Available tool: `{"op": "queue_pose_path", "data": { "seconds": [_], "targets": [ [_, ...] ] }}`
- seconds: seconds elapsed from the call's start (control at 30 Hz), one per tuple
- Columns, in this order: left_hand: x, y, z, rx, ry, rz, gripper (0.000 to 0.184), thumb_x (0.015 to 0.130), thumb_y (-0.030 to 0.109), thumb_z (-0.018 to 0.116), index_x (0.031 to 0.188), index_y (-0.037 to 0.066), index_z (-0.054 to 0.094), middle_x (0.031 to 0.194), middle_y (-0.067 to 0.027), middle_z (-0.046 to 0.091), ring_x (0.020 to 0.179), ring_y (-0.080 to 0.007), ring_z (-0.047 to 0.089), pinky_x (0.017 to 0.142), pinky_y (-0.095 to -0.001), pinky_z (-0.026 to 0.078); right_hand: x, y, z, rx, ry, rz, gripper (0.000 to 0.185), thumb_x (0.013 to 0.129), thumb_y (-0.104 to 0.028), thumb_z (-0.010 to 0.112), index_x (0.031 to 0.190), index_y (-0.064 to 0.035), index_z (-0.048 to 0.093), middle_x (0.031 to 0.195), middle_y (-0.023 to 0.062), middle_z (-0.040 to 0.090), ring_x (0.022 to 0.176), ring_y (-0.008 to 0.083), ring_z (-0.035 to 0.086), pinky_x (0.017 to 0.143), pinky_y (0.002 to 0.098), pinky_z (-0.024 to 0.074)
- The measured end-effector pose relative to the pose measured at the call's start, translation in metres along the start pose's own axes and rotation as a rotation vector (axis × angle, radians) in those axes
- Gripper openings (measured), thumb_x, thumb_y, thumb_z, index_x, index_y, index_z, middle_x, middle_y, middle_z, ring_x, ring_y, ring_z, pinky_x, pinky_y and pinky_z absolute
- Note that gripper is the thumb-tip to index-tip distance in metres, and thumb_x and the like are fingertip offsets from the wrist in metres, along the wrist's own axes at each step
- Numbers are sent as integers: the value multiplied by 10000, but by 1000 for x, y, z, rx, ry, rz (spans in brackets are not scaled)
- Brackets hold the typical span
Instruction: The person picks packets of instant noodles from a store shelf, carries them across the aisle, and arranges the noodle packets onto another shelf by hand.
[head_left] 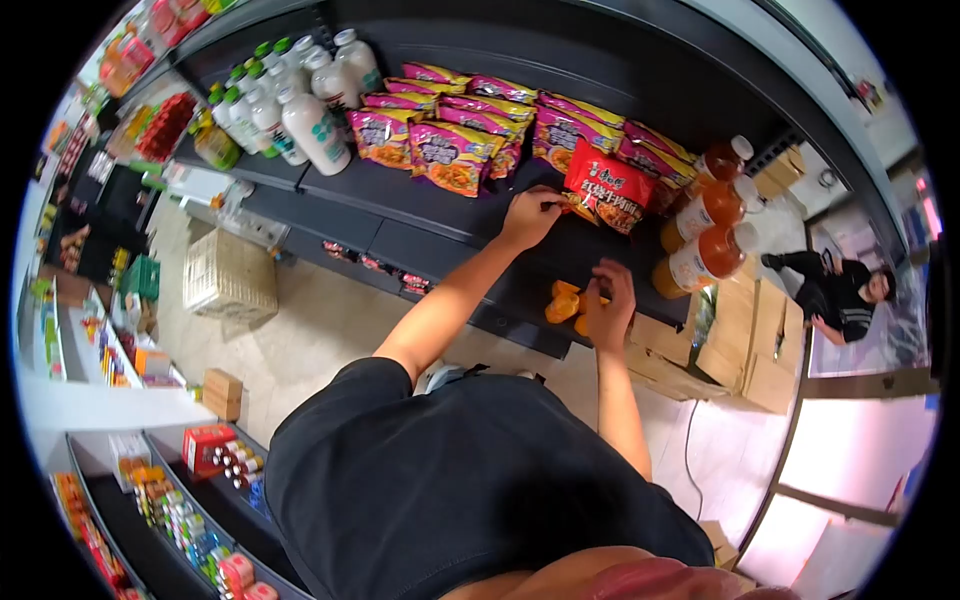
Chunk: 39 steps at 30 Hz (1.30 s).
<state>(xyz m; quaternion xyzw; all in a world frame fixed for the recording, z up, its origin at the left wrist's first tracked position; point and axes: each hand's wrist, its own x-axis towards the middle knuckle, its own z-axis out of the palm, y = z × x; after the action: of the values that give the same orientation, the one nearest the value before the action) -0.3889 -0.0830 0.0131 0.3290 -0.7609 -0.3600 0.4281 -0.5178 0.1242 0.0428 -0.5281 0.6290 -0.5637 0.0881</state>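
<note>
- Dark shelf (410,204), across the upper middle of the frame: white bottles (315,130) grouped left, amber bottles (700,256) right.
- Purple packs (455,158), top centre, already stand in rows.
- Red pack (612,190), right of centre, leans askew over them, not squared up.
- Left hand (528,218), centre: fingertips bunched at its near corner; grip unclear.
- Right hand (611,308), just below: fingers loosely bent beside orange things (562,303); I can't tell if it's holding any.
</note>
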Motion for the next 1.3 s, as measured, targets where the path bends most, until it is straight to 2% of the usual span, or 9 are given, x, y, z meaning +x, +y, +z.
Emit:
{"op": "queue_pose_path", "data": {
  "seconds": [0.17,0.43,0.53,0.63,0.83,0.97,1.03,1.13,1.3],
  "targets": [
    [-37,12,-32,-49,142,-94,161,839,132,777,935,3,782,946,-120,748,835,-212,738,731,-316,571,42,29,26,-191,52,-59,398,883,-112,695,1270,-80,608,1294,203,628,1331,439,490,1151,506,351],
    [-39,19,-38,66,140,-201,213,826,231,824,927,59,747,841,-99,737,766,-223,723,701,-353,553,55,29,46,-334,-55,162,419,918,-269,712,1320,-179,636,1249,136,687,1174,363,603,982,480,482],
    [-48,27,-43,-28,137,-145,146,833,162,781,926,57,738,858,-91,750,781,-221,731,723,-342,559,46,31,45,-133,-26,70,318,973,-208,679,1258,-66,676,1170,155,708,1068,335,659,942,403,511],
    [-77,47,-58,-94,73,-77,126,848,88,753,966,50,727,968,-102,761,881,-228,739,755,-338,570,23,24,43,75,11,74,264,1022,-111,624,1238,35,662,1128,161,696,1023,255,663,926,354,516],
    [-168,87,-130,-450,90,-31,241,896,108,731,1127,50,701,1289,-157,678,1101,-216,687,869,-336,575,-48,-18,87,201,137,112,204,1007,-136,606,1093,48,624,1059,152,646,951,237,606,861,351,483],
    [-242,95,-229,-33,81,158,480,883,124,739,1345,73,621,1451,-163,570,1230,-322,640,1006,-408,544,-83,-62,161,327,-59,85,123,910,-94,574,927,27,575,941,99,596,876,222,559,822,352,466],
    [-280,99,-278,134,149,195,544,863,160,767,1374,87,597,1489,-145,551,1263,-346,619,1020,-429,540,-92,-71,207,559,-281,373,53,929,-82,563,909,-37,582,917,27,584,830,148,563,741,303,483],
    [-341,97,-332,278,210,44,622,838,192,788,1411,100,565,1525,-112,534,1307,-334,596,1054,-441,523,-109,-136,272,814,-557,579,79,988,-82,500,935,-99,557,896,-17,574,754,76,575,593,235,495],
    [-422,91,-391,384,518,-126,606,838,160,783,1400,79,572,1541,-150,509,1336,-353,572,1084,-443,500,-155,-203,378,790,-925,646,76,992,-76,517,938,-103,564,865,-16,594,738,79,595,595,232,493]
  ]
}}
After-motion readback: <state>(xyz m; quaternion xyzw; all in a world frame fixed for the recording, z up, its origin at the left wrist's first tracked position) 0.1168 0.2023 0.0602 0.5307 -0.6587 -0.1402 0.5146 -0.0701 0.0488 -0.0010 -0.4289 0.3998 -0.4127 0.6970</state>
